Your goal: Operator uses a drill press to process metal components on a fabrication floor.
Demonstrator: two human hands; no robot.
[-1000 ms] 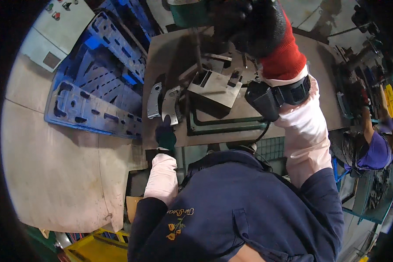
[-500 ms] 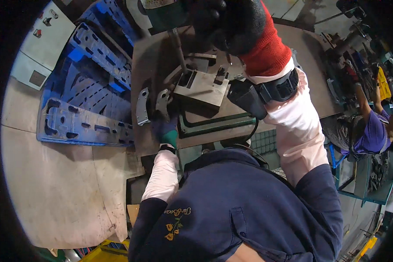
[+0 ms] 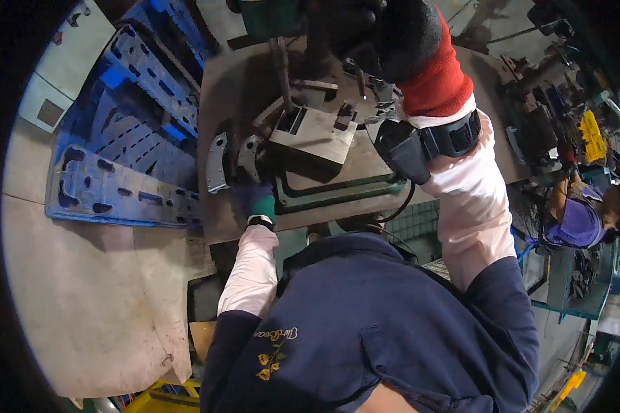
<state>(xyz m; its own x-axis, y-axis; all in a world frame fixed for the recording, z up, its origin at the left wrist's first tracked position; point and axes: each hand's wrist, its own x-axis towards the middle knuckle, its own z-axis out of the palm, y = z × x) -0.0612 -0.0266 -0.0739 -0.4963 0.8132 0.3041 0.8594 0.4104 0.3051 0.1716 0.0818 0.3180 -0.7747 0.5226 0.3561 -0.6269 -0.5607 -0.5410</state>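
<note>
My left hand (image 3: pixel 255 194), in a dark glove with a green cuff, is low at the table's near edge. Its fingers meet the near end of a curved metal plate (image 3: pixel 248 157) and seem closed on it, though shadow blurs them. A similar curved plate (image 3: pixel 217 162) lies to its left. High in the picture, my right hand (image 3: pixel 386 34) wears a black glove with a red cuff. Its fingers are curled beside the machine's upper part; what they grip is hidden. Below stands a steel block fixture (image 3: pixel 313 141), with a metal rod (image 3: pixel 281 72) rising at its far left.
The fixture sits over a green-edged machine base (image 3: pixel 337 198) on a brown table (image 3: pixel 455 165). Blue plastic pallets (image 3: pixel 120 186) stand at left, beside a pale cabinet (image 3: pixel 72 62). A co-worker in purple (image 3: pixel 575 220) is at the right. A black cable (image 3: pixel 408 206) hangs at the front edge.
The whole view has shifted, with the table's things sitting slightly further left and up. My right hand is a little further right, uncovering small metal pieces beside its wrist. My left hand stays by the plate.
</note>
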